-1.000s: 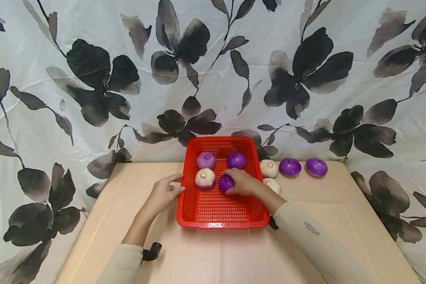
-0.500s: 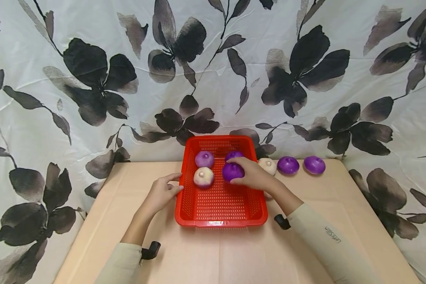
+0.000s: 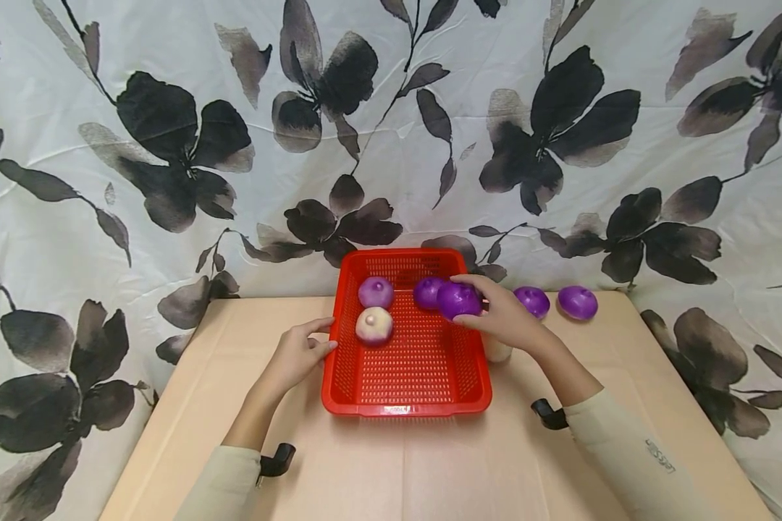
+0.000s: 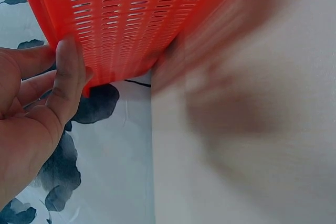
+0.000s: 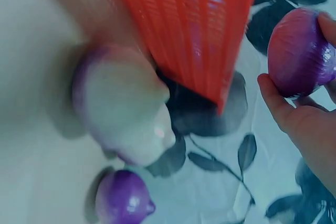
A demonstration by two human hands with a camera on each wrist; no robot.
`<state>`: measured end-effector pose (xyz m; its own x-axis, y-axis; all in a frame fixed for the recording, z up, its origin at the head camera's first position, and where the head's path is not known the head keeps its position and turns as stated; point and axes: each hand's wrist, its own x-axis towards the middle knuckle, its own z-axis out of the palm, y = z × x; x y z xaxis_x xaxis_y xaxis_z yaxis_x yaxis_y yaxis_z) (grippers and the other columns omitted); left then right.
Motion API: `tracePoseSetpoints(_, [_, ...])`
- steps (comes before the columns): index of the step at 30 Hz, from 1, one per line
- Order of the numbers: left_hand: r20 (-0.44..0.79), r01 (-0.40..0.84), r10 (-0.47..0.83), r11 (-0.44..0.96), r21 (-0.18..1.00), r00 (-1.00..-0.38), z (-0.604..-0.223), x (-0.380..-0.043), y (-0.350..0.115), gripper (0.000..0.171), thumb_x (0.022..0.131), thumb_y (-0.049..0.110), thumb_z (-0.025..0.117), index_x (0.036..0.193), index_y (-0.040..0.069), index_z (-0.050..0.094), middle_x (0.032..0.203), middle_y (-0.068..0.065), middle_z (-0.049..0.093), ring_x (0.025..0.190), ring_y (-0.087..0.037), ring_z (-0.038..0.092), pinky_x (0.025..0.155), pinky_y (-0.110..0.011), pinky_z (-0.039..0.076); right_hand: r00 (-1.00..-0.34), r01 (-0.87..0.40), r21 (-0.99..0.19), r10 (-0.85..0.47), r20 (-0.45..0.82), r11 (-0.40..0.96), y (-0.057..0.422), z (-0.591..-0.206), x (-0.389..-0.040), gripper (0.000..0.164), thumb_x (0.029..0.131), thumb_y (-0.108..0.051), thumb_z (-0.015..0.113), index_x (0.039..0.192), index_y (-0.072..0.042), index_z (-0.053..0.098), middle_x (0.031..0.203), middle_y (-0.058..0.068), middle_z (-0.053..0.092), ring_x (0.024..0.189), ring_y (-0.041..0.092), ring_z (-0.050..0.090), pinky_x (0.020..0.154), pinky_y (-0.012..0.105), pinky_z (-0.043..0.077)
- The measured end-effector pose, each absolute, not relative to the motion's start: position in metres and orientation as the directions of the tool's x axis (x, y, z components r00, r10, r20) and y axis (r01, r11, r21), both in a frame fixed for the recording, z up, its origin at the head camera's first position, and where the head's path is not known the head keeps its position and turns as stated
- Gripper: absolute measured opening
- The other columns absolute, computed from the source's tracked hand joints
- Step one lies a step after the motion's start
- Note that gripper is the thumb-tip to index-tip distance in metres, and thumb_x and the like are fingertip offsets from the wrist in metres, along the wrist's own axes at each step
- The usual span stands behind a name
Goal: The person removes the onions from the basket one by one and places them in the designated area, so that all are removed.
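Note:
My right hand [image 3: 510, 312] holds a shiny purple onion [image 3: 458, 300] over the right rim of a red perforated basket [image 3: 406, 410]. In the right wrist view, thumb and fingers curl round this onion [image 5: 299, 51], above the table and beside the basket wall. Inside the basket sit a paler purple onion [image 3: 376, 292], a white onion with a purple base [image 3: 373, 325] and a deep purple onion [image 3: 428, 292], partly overlapped by the held one. My left hand [image 3: 295, 356] grips the basket's left rim; the left wrist view shows its fingers [image 4: 68, 77] at the wall.
Right of the basket, a white onion [image 3: 497, 349] shows below my hand, which hides another white onion [image 5: 157, 140] seen in the right wrist view. Two purple onions, one [image 3: 578, 302] further right, lie along the table's [image 3: 391, 470] back edge, before a flowered cloth [image 3: 430, 145].
My right hand has lifted the purple onion from the basket's middle and carried it right, to above the right rim. The left hand has stayed at the left rim.

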<state>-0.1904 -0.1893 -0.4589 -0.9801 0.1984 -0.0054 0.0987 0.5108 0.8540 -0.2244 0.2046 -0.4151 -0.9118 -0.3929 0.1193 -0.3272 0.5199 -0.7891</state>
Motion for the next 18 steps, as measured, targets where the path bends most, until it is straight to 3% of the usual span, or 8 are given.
tracePoseSetpoints(9, [-0.007, 0.099, 0.2, 0.513, 0.852, -0.98, -0.458, -0.19, -0.188, 0.053, 0.095, 0.002, 0.071, 0.145, -0.003, 0.054, 0.131, -0.025, 0.066, 0.063, -0.017, 0.07, 0.059, -0.027, 0.058, -0.935, -0.315, -0.78, -0.319, 0.156, 0.541, 0.252, -0.411, -0.212, 0.073, 0.091, -0.025, 0.081, 0.154, -0.016, 0.045, 0.152, 0.017, 0.049, 0.126, 0.042, 0.058, 0.101, 0.06, 0.053])
tracePoseSetpoints(18, [-0.006, 0.101, 0.2, 0.519, 0.849, -0.98, -0.458, -0.189, -0.189, 0.054, 0.095, 0.002, 0.071, 0.145, -0.002, 0.054, 0.131, -0.024, 0.066, 0.064, -0.017, 0.07, 0.064, -0.041, 0.062, -0.954, -0.287, -0.757, -0.247, 0.17, 0.587, 0.29, -0.425, -0.2, 0.073, 0.092, -0.019, 0.079, 0.155, -0.01, 0.043, 0.153, 0.023, 0.044, 0.134, 0.049, 0.05, 0.106, 0.066, 0.045])
